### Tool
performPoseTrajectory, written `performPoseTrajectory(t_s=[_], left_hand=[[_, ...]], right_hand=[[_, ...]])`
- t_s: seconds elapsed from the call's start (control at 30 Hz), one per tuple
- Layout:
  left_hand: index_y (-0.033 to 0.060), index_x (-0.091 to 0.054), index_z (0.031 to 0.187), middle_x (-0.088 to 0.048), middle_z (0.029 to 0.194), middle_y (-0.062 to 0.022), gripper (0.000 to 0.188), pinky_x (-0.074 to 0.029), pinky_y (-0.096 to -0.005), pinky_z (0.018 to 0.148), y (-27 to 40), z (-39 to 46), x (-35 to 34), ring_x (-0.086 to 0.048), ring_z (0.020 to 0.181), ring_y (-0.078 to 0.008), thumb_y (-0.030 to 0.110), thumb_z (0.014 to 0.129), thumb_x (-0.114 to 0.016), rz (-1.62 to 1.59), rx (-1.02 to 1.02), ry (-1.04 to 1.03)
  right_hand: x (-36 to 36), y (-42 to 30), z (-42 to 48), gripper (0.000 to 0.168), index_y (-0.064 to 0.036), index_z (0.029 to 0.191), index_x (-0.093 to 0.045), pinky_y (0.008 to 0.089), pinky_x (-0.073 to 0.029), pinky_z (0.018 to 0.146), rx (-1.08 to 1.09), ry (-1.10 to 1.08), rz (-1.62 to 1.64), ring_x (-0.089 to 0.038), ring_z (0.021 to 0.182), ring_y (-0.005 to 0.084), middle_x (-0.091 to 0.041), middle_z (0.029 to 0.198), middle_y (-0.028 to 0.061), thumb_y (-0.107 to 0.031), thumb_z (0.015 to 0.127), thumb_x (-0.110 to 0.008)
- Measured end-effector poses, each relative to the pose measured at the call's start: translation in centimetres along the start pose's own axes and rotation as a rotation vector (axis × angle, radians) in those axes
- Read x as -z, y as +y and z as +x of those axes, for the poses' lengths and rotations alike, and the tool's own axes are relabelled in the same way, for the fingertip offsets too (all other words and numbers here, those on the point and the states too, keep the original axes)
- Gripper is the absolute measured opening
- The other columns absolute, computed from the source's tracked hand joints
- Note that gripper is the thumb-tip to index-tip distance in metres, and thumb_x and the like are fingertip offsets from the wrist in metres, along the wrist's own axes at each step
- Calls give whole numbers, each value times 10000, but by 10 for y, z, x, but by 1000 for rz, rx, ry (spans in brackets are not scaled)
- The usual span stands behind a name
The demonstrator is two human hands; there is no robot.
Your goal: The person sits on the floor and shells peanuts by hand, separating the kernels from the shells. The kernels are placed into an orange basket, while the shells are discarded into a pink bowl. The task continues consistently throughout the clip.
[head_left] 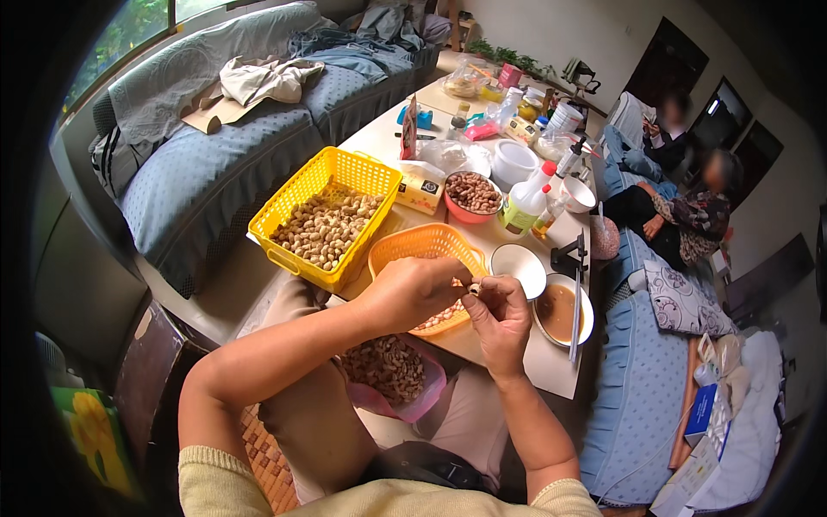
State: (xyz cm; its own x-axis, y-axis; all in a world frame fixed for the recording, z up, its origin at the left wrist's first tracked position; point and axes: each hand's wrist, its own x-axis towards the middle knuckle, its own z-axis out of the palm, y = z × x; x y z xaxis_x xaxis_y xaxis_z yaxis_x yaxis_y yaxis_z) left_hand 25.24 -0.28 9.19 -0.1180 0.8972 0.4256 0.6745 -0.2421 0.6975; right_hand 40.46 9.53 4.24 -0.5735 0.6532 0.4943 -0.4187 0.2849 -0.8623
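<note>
My left hand (413, 291) and my right hand (502, 316) meet over the orange plastic basket (420, 238). Between the fingertips of my right hand is a peanut shell (475, 289), broken so that its hollow shows. The left fingers are bent close beside it; whether they hold anything is hidden. Shelled peanuts (446, 318) lie in the orange basket beneath. To the left, a yellow plastic basket (278, 257) holds unshelled peanuts (323, 226). Below my hands, a pink plastic basin (429, 394) between my knees contains empty peanut shells (384, 368).
A bowl of reddish peanuts (473, 194), a white bowl (519, 268), a bowl of brown liquid (559, 310) with chopsticks, a black phone stand (570, 255) and bottles (524, 200) crowd the table. Sofas flank it; two people sit at the right.
</note>
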Motion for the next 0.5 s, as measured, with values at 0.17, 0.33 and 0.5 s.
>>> performPoseTrajectory(t_s=[0.17,0.33,0.5], left_hand=[[64,-632,1012,-640,741,-119,179,-491,-360,611,-4,-1,-2,-633,672,-262,153,861,-667,48,-52,3],[60,-629,971,-630,751,-132,161,-488,-371,622,-10,1,-6,-625,673,-287,152,848,-677,-93,-27,-84],[41,-613,1029,-537,695,-11,166,-409,-264,572,3,3,1,-478,638,-65,148,908,-653,-219,152,-237]], right_hand=[[2,2,-1,238,-52,1034,-577,233,-458,833,-27,-17,43,-550,919,80,-565,998,-3,22,842,-696],[4,-9,1,232,-41,1027,-577,235,-486,794,4,-88,-55,-582,901,93,-571,976,15,-10,839,-709],[9,-15,-4,204,-30,1009,-559,215,-479,745,50,-108,-85,-570,833,81,-547,959,25,-18,856,-694]])
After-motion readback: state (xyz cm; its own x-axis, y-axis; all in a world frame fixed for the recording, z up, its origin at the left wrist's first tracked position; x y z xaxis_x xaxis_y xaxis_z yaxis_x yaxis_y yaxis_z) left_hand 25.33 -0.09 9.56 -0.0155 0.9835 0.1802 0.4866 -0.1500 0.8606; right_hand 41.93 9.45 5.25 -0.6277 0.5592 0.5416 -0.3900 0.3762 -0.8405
